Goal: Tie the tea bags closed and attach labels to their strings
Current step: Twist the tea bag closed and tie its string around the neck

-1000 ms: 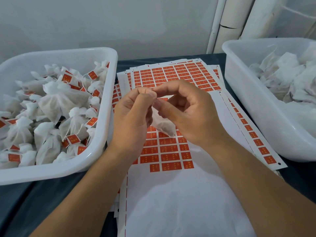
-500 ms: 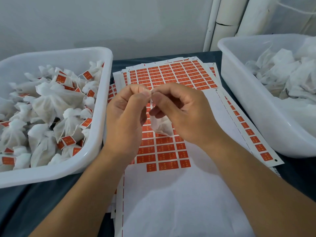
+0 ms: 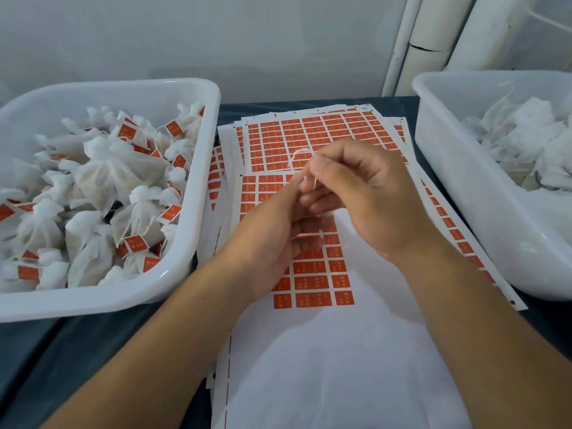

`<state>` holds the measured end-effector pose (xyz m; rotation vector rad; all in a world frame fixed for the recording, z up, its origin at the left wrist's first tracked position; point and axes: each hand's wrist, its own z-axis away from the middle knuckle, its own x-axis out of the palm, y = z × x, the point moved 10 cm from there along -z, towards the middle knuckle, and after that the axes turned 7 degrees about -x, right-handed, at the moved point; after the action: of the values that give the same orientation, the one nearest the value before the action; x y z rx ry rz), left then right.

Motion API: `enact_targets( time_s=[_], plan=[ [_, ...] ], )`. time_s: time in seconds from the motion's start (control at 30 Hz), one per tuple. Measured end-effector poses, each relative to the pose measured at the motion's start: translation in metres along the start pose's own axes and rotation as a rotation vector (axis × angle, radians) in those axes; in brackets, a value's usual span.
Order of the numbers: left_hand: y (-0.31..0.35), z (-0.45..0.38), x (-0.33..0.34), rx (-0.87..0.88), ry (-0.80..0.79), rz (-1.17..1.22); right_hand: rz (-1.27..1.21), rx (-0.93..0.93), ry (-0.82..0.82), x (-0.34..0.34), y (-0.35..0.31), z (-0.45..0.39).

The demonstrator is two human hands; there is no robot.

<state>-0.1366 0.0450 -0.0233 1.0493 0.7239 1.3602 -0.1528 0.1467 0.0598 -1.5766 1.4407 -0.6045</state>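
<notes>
Over the orange label sheets point(image 3: 312, 134), my left hand point(image 3: 272, 239) and my right hand point(image 3: 368, 193) meet. The fingertips of my right hand pinch a thin white string point(image 3: 297, 153), which loops up above them. Motion blurs my left hand, which lies just below and left of the right; its fingers reach up to the string and it holds the small white tea bag. The bag is almost wholly hidden between the two hands. A top sheet point(image 3: 312, 283) under my wrists carries a few rows of labels, with bare white backing below.
A white tub point(image 3: 198, 181) on the left holds several tied tea bags with orange labels point(image 3: 123, 168). Another white tub point(image 3: 433, 156) on the right holds loose white bags point(image 3: 526, 137). Both stand on a dark cloth. White pipes point(image 3: 424, 48) run up the wall behind.
The hands have shifted slightly right. My left hand has turned and dropped below the right. A string loop now shows above the fingertips, and the hanging bag is no longer visible.
</notes>
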Motion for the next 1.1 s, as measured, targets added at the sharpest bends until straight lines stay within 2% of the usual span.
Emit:
enact_targets(
  time_s=[0.1, 0.2, 0.27, 0.4, 0.5, 0.57, 0.6, 0.67, 0.8, 0.9, 1.0, 1.1],
  plan=[
    [0.003, 0.000, -0.011, 0.029, 0.053, 0.238, 0.071, 0.061, -0.126, 0.018, 0.011, 0.004],
    [0.008, 0.001, -0.024, 0.065, 0.115, 0.381, 0.108, 0.133, -0.131, 0.018, 0.023, 0.004],
    [0.011, 0.000, -0.028, 0.080, 0.129, 0.400, 0.031, 0.219, -0.107, 0.014, 0.031, 0.004],
    [0.017, 0.007, -0.026, 0.125, 0.114, 0.299, -0.403, 0.532, 0.016, 0.011, 0.053, 0.015],
    [0.024, -0.003, -0.009, 0.008, 0.146, 0.010, -0.524, 0.613, 0.128, 0.007, 0.063, 0.019],
    [0.015, -0.009, -0.011, -0.108, 0.194, -0.331, -0.407, 0.533, 0.163, -0.003, 0.060, 0.014],
    [0.013, -0.009, -0.018, -0.108, 0.270, -0.505, -0.352, 0.481, 0.167, -0.007, 0.057, 0.010],
    [0.020, -0.003, -0.019, 0.056, 0.314, -0.675, -0.269, 0.386, 0.163, -0.011, 0.048, 0.004],
    [0.023, 0.010, -0.016, 0.254, 0.291, -0.737, 0.156, 0.025, 0.067, -0.014, 0.011, -0.005],
    [0.031, 0.013, -0.005, 0.381, 0.268, -0.828, 0.323, -0.179, -0.067, 0.002, -0.010, -0.004],
    [0.028, 0.021, 0.011, 0.460, 0.128, -0.798, 0.367, -0.229, -0.160, 0.013, -0.012, -0.001],
    [0.026, 0.020, 0.015, 0.447, 0.005, -0.643, 0.281, -0.136, -0.228, 0.016, -0.002, 0.000]
  ],
)
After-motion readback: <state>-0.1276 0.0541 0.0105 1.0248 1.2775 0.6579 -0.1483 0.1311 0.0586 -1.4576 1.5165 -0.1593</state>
